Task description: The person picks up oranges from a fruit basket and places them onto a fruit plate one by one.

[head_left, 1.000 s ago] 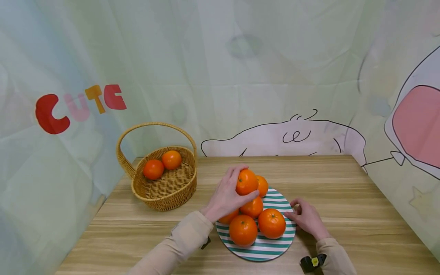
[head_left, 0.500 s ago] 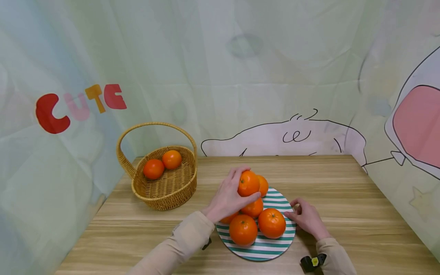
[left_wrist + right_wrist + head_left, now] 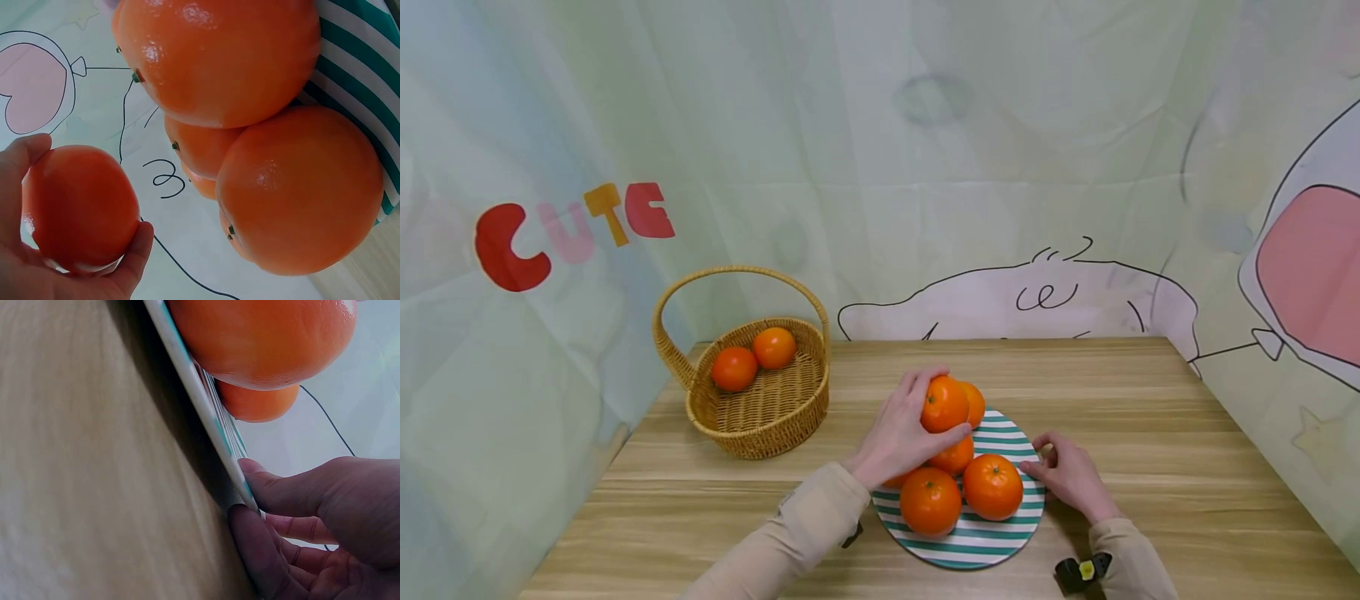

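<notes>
My left hand point(image 3: 895, 437) grips an orange point(image 3: 945, 405) between thumb and fingers, over the far left part of a round plate point(image 3: 970, 550) with green and white stripes. In the left wrist view, the fingers curl round this orange point(image 3: 84, 206), away from the cluster on the plate. Several more oranges sit there, among them a near one point(image 3: 930, 502) and one to its right point(image 3: 993, 487); the left hand partly hides others. At the plate's right edge, my right hand point(image 3: 1070, 477) pinches the rim, thumb above and a finger beneath, as the right wrist view shows.
A wicker basket point(image 3: 775, 442) with a tall handle stands at the back left of the wooden table point(image 3: 1150, 417). Two oranges lie inside, the left one point(image 3: 734, 368) touching the other point(image 3: 774, 347). Printed curtains point(image 3: 880, 167) enclose the table's back and sides.
The left hand has shifted slightly right and towards me, carrying the orange with it. The right hand, the plate and the basket stay as they were.
</notes>
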Motion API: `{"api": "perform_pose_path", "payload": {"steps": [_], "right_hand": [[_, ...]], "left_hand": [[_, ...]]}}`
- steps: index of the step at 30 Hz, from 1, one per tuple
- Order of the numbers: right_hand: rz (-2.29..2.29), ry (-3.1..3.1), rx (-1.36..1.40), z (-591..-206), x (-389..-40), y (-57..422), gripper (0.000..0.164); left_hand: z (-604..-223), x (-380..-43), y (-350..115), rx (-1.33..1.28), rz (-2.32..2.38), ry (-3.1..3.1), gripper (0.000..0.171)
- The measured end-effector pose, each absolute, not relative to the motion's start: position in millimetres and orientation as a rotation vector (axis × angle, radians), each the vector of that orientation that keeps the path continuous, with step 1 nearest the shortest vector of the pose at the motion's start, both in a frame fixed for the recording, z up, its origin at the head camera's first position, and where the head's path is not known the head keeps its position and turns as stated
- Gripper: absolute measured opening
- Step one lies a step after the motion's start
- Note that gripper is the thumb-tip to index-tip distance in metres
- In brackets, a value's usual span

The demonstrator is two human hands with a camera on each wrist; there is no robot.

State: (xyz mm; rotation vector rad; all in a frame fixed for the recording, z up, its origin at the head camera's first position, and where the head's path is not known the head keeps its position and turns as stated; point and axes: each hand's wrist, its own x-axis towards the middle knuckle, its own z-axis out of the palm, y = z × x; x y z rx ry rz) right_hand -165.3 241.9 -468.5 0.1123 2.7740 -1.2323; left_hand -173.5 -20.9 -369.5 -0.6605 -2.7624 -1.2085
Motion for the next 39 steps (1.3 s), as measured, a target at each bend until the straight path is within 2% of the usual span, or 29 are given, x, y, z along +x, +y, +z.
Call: {"api": "perform_pose_path", "payload": {"steps": [39], "right_hand": [[-1.224,2.782,0.107,-472.5,-167.3,243.8,0.042]], "left_hand": [[-375.9,-171.5,-15.8,-0.661,-1.215,-2.805,0.069]]}}
